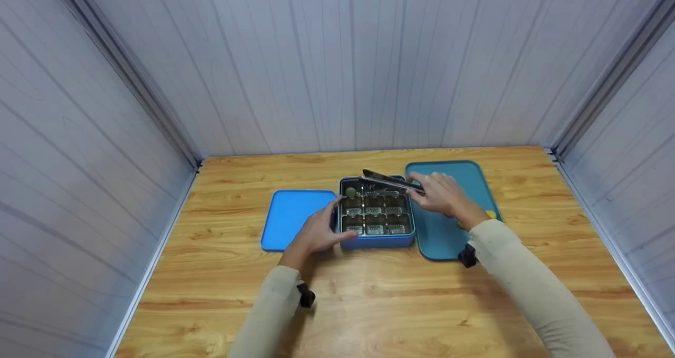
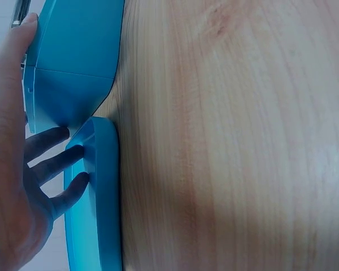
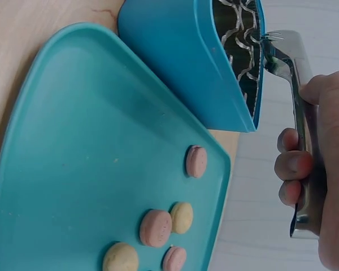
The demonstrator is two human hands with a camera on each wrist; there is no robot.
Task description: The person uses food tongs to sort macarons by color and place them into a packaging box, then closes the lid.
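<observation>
While the blue box (image 1: 376,240) is steadied by the left hand (image 1: 319,231) at its 9 o'clock wall, metal tongs (image 1: 391,182) are held over its far edge by the right hand (image 1: 440,193). Left hand state: fingers fairly straight and spread, thumb along the box's near corner, fingertips (image 2: 73,156) touching the rim of the blue lid (image 1: 295,218), nothing gripped. Right hand state: fingers curled round the tong arms. Whether anything is pinched between the tips cannot be told. One green macaron (image 1: 350,192) is seen in the far-left cell of the box, at roughly 10 o'clock; the remaining cells look bare. More macarons (image 3: 169,228), pink and yellow, lie loose on the teal tray (image 1: 448,234), just beside the box at 3 o'clock.

Step judged in hand: macarons being moved by tongs between tray and box cells. To do it well, light squeeze pressure is advised, since the shells look brittle and crush-prone; the tong tips should be lowered straight into a cell, and the box kept braced so it is not slid on the smooth surface (image 1: 401,305).

Materials: box and lid look like painted tin, rounded corners, glossy. The insert is dark with crinkled, shiny cell walls in a three-by-three grid. The tray is matte plastic, rounded rectangle, low lip. The tongs are polished steel with scalloped tips. The surface is wood-grain laminate. Macarons are small round discs.
</observation>
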